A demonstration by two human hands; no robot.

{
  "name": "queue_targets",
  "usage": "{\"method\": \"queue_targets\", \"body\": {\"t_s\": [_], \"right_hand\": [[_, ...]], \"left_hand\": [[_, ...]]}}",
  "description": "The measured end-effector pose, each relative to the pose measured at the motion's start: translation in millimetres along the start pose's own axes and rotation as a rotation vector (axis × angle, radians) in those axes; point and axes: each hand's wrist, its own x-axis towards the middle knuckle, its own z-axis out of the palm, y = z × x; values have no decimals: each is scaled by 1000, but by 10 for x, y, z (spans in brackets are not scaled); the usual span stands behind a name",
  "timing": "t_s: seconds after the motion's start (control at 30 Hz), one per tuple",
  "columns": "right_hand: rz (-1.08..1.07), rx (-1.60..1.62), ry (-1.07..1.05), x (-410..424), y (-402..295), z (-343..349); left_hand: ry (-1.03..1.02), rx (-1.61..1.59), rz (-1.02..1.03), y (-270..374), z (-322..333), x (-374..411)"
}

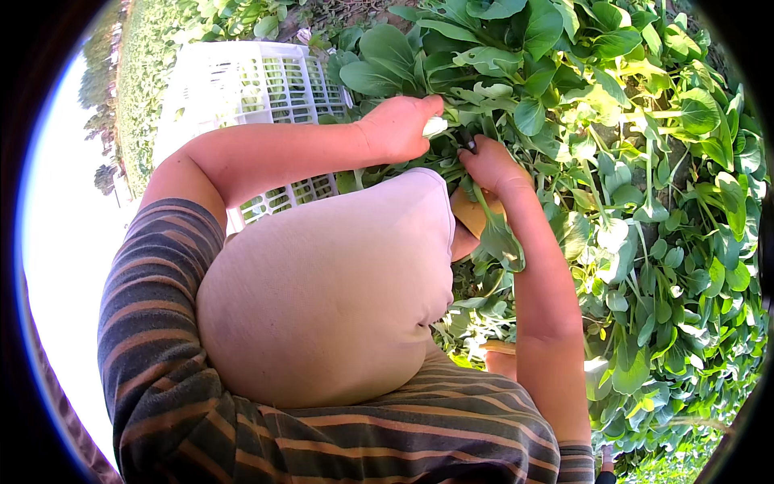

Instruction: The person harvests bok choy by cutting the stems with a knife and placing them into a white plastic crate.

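Observation:
My left hand (399, 130) is closed around a leafy green plant, likely bok choy, by its base; the pale stem end (435, 127) sticks out of the fist towards my other hand. Broad green leaves (387, 60) spread just beyond it. Close by on the right, my right hand (494, 162) grips a small dark tool (468, 140), mostly hidden among the stems, so its kind is unclear. A single drooping leaf (503, 242) hangs below this hand, beside the forearm.
To the left stands a white plastic crate (290, 78) with slatted walls, greens showing through it. Rows of leafy greens (659, 212) cover the ground at right. My beige-clad knee (326, 284) rises between my arms, with a tan shoe (474, 212) below it.

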Motion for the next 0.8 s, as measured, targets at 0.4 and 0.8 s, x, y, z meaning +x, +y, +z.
{"method": "queue_targets", "body": {"t_s": [0.4,0.8], "right_hand": [[-191,1666,513,-1082,167,-283],[-80,1357,851,-1443,596,-411]], "left_hand": [[-80,-318,663,670,-7,-33],[-381,-406,738,1004,-12,-33]]}}
